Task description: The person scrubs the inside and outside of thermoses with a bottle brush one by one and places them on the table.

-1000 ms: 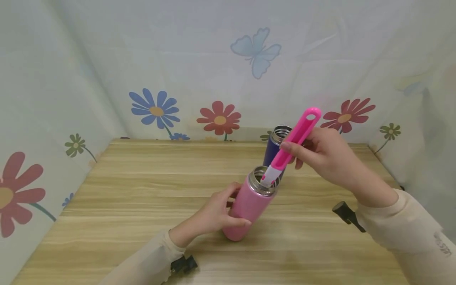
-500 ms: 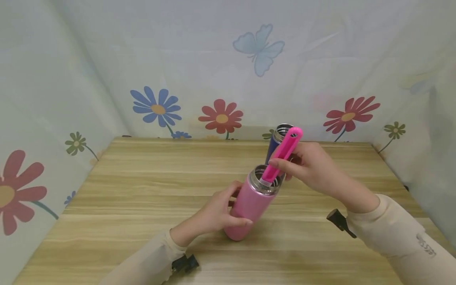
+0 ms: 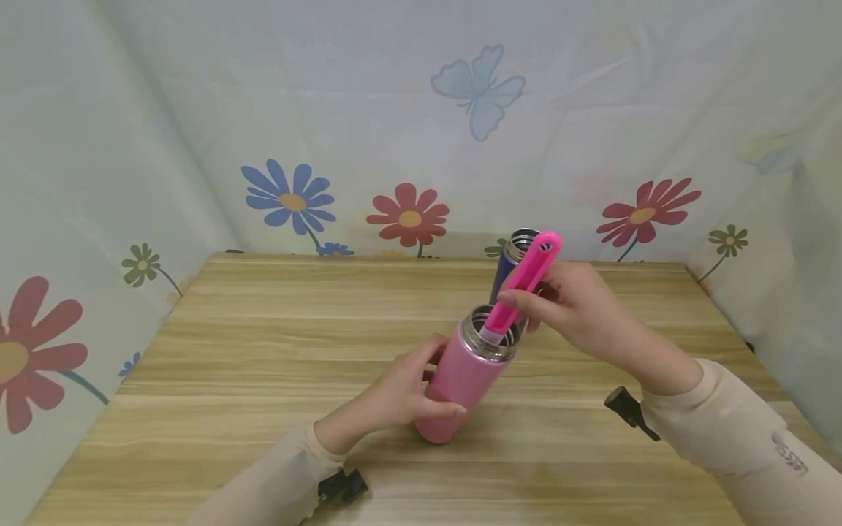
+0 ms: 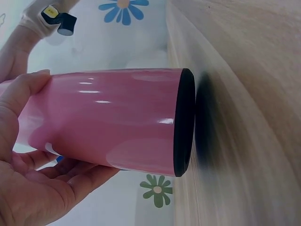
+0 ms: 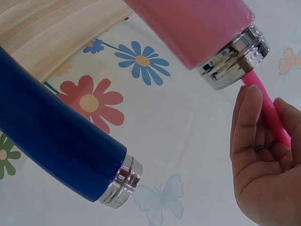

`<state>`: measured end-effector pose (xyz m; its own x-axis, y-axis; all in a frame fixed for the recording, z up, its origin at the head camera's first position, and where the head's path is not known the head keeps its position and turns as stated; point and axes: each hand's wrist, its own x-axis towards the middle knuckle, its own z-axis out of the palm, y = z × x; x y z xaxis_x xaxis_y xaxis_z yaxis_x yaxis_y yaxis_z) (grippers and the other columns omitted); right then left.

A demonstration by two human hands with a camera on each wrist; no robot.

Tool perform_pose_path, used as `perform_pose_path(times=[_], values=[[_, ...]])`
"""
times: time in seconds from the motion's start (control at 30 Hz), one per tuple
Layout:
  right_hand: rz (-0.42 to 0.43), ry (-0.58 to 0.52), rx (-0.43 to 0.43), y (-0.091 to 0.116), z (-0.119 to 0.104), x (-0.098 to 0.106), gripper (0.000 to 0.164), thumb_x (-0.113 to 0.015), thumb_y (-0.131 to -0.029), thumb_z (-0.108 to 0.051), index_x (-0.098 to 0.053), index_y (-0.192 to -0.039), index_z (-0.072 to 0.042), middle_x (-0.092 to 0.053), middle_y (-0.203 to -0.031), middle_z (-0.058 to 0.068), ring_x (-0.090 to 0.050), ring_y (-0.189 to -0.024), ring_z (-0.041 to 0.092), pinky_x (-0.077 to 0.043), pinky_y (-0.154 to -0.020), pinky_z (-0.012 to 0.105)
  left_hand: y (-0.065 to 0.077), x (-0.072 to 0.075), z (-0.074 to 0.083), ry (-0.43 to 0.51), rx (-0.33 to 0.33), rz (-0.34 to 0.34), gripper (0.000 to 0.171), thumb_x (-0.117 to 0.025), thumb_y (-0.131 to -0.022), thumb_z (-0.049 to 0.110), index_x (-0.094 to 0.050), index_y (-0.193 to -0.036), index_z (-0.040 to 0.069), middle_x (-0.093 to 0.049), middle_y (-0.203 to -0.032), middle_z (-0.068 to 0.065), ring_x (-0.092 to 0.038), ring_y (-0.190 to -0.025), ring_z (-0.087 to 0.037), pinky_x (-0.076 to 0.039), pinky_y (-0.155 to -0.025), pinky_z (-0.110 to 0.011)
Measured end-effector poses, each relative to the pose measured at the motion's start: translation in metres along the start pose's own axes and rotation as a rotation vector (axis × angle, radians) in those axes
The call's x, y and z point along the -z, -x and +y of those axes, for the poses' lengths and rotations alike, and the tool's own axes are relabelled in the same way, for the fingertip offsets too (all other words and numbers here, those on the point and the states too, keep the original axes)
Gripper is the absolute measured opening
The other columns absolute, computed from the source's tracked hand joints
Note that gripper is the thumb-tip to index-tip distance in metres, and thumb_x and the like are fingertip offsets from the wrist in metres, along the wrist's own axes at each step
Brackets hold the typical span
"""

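— Gripping what with the left hand [image 3: 403, 394]?

— Holding a pink bottle [image 3: 468, 378] by its lower body, with thumb along the near side and fingers round the back; tilted to the right above the tabletop [image 3: 283, 343], right of centre in the head view; finished with a black base [image 4: 185, 122], close to the wood, though impossible to tell whether touching it.

— And with the right hand [image 3: 579, 307]?

— Pinching a bright pink handle [image 3: 530, 269] between thumb and fingers; slanted down into the steel mouth [image 3: 484, 351] of the pink bottle; held just outside the rim, as seen from the right wrist; hidden at the lower end, inside the bottle.

— And round about?

— Just behind the pink bottle, an open-topped blue bottle [image 5: 66, 129], partly covered by the right hand and the handle in the head view; at each cream sleeve [image 3: 717, 420], a black gadget [image 3: 630, 413]; around the tabletop, a pale sheet [image 3: 368, 109] printed with colourful flowers [image 3: 291, 202] and a light blue butterfly [image 3: 482, 89].
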<state>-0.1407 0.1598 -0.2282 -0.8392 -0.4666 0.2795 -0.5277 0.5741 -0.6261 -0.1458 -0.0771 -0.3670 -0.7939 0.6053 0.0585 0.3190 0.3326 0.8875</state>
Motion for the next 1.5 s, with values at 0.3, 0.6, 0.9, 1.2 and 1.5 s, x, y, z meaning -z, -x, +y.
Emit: perform_pose_path(times=[0.3, 0.6, 0.9, 1.2, 1.5], values=[[0.07, 0.057, 0.02, -0.001, -0.005, 0.009, 0.009, -0.066, -0.09, -0.012, -0.066, -0.093, -0.003, -0.067, -0.071, 0.003, -0.059, -0.058, 0.009, -0.048, -0.052, 0.023, 0.0, -0.001, 0.002, -0.001, 0.01, -0.002, 0.074, -0.082, -0.074, 0.021, -0.04, -0.135, 0.013, -0.058, -0.127, -0.004, -0.061, -0.11, -0.019, -0.053, -0.094, -0.033], [0.094, 0.067, 0.006, -0.003, -0.01, 0.02, 0.014, -0.063, -0.093, -0.019, -0.067, -0.094, -0.005, -0.066, -0.069, 0.002, -0.059, -0.059, 0.01, -0.043, -0.048, 0.024, -0.001, -0.001, 0.003, -0.005, 0.012, -0.006, 0.074, -0.082, -0.074, 0.02, -0.041, -0.135, 0.014, -0.059, -0.127, -0.005, -0.061, -0.11, -0.019, -0.053, -0.093, -0.033], [0.199, 0.08, 0.043, -0.004, -0.016, 0.034, 0.01, -0.065, -0.091, -0.015, -0.068, -0.094, -0.006, -0.063, -0.065, -0.002, -0.057, -0.056, 0.008, -0.045, -0.051, 0.02, -0.001, -0.001, 0.002, 0.005, 0.016, -0.019, 0.073, -0.082, -0.075, 0.021, -0.04, -0.134, 0.015, -0.058, -0.126, -0.004, -0.061, -0.11, -0.019, -0.053, -0.091, -0.032], [0.22, 0.11, 0.089, -0.007, -0.024, 0.041, 0.007, -0.066, -0.09, -0.01, -0.069, -0.092, -0.004, -0.064, -0.066, -0.002, -0.057, -0.056, 0.007, -0.046, -0.052, 0.017, -0.001, -0.002, -0.003, -0.023, -0.033, -0.009, 0.073, -0.082, -0.074, 0.021, -0.041, -0.133, 0.01, -0.059, -0.125, -0.01, -0.062, -0.109, -0.024, -0.054, -0.09, -0.032], [0.277, 0.158, 0.113, -0.004, -0.028, 0.049, 0.008, -0.065, -0.091, -0.011, -0.068, -0.09, -0.003, -0.062, -0.062, -0.008, -0.057, -0.055, 0.004, -0.045, -0.051, 0.016, -0.001, -0.003, -0.002, -0.027, -0.026, -0.013, 0.074, -0.082, -0.075, 0.021, -0.04, -0.135, 0.01, -0.059, -0.126, -0.01, -0.062, -0.11, -0.024, -0.054, -0.091, -0.034]])
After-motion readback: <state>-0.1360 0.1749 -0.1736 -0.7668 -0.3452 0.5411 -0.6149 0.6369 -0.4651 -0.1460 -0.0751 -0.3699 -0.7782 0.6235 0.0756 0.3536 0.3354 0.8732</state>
